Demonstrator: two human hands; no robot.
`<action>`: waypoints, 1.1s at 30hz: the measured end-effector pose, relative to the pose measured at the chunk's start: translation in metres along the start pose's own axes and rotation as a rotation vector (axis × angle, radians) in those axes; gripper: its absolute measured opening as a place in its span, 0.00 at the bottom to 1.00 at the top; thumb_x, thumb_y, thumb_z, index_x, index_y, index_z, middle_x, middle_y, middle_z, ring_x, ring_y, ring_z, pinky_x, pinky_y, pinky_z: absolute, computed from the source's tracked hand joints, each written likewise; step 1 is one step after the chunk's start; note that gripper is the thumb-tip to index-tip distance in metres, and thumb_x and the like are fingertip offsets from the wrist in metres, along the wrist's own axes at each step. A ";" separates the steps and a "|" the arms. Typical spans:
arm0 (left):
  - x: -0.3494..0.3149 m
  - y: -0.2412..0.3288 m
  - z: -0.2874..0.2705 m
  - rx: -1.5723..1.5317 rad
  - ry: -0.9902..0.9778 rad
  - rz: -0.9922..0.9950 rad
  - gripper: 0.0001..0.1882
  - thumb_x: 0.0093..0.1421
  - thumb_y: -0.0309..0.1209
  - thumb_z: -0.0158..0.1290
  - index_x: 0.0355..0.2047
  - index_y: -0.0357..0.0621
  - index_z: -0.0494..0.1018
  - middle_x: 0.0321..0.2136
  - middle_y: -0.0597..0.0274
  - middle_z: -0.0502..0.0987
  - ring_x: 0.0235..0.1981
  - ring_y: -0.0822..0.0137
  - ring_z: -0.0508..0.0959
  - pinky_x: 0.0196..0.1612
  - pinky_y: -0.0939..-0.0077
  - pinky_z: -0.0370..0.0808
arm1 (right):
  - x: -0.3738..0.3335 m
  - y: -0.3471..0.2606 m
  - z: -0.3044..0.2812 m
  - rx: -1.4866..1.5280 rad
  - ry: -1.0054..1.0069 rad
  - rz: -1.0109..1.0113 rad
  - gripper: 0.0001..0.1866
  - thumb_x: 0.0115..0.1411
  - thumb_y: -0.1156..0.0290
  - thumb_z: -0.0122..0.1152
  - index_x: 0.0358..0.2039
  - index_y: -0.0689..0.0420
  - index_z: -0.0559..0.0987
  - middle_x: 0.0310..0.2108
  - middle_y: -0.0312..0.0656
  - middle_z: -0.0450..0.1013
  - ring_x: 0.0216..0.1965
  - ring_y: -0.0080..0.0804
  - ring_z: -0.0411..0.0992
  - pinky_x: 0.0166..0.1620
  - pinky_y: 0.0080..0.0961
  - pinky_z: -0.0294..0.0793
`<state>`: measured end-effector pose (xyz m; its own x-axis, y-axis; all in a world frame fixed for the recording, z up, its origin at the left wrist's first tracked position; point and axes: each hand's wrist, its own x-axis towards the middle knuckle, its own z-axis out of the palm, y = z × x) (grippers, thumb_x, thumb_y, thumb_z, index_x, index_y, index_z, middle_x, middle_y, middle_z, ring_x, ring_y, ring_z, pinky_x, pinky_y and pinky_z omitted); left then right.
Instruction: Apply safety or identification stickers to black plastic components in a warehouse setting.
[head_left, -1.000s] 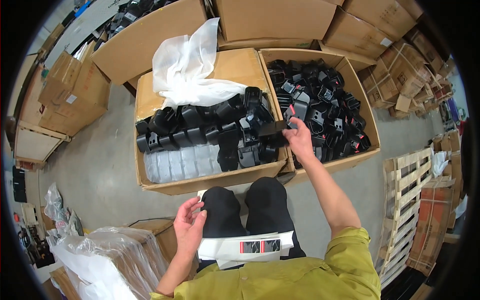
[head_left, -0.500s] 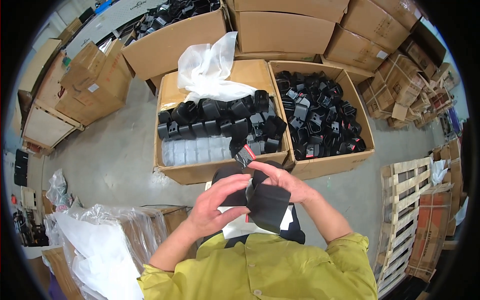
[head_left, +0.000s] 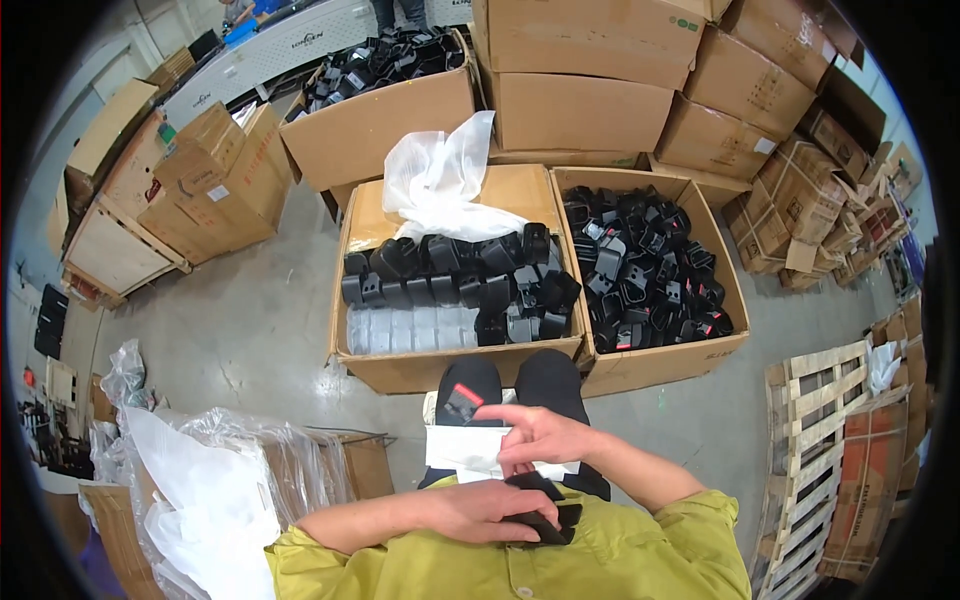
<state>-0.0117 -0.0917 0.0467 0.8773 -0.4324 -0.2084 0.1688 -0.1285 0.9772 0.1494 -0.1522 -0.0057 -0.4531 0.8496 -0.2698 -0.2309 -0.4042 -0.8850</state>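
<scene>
My left hand (head_left: 475, 510) is closed round a black plastic part (head_left: 558, 525), held low against my shirt. The part looks like a hollow, bent shell; my fingers hide some of it. Over my lap, my right hand (head_left: 545, 435) has its index finger stretched out to the left and its other fingers curled. At that fingertip hangs a small red and dark grey label (head_left: 463, 404), perhaps stuck to it. White paper (head_left: 462, 450) lies across my thighs beneath the right hand.
Ahead stands a carton (head_left: 385, 372) with black parts in rows and clear plastic packing. Beside it, another carton (head_left: 735, 290) holds loose black parts. Plastic-wrapped goods (head_left: 270, 460) are at left, a wooden pallet (head_left: 810, 440) at right. Behind rise stacked boxes (head_left: 585, 110). A person's legs (head_left: 400, 12) show far off.
My left hand has drawn the black part down towards my belly and turned it. My right hand has moved off the part with the label at its fingertip. The view has tilted up.
</scene>
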 end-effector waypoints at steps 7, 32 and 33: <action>-0.020 -0.022 0.005 -0.199 0.286 -0.095 0.24 0.58 0.34 0.43 0.53 0.44 0.53 0.45 0.57 0.64 0.47 0.67 0.64 0.50 0.75 0.60 | -0.037 0.016 -0.027 0.478 0.660 -0.416 0.08 0.53 0.74 0.54 0.34 0.60 0.71 0.18 0.33 0.66 0.17 0.17 0.62 0.20 0.12 0.61; 0.010 -0.052 -0.022 -0.532 1.122 0.062 0.16 0.62 0.36 0.37 0.41 0.35 0.65 0.32 0.67 0.71 0.34 0.81 0.66 0.39 0.86 0.64 | -0.009 -0.011 0.017 -0.054 0.874 -0.171 0.05 0.49 0.76 0.58 0.21 0.64 0.74 0.14 0.29 0.67 0.15 0.09 0.60 0.18 0.08 0.58; 0.010 -0.051 -0.022 -0.515 1.123 0.057 0.16 0.62 0.36 0.37 0.41 0.35 0.65 0.32 0.67 0.71 0.33 0.81 0.66 0.39 0.86 0.64 | -0.009 -0.012 0.018 -0.076 0.879 -0.162 0.05 0.49 0.76 0.58 0.21 0.64 0.74 0.14 0.29 0.67 0.15 0.09 0.60 0.17 0.08 0.57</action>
<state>-0.0019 -0.0699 -0.0041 0.7453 0.6123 -0.2639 0.0518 0.3414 0.9385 0.1410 -0.1604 0.0143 0.4102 0.8595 -0.3050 -0.1632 -0.2599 -0.9518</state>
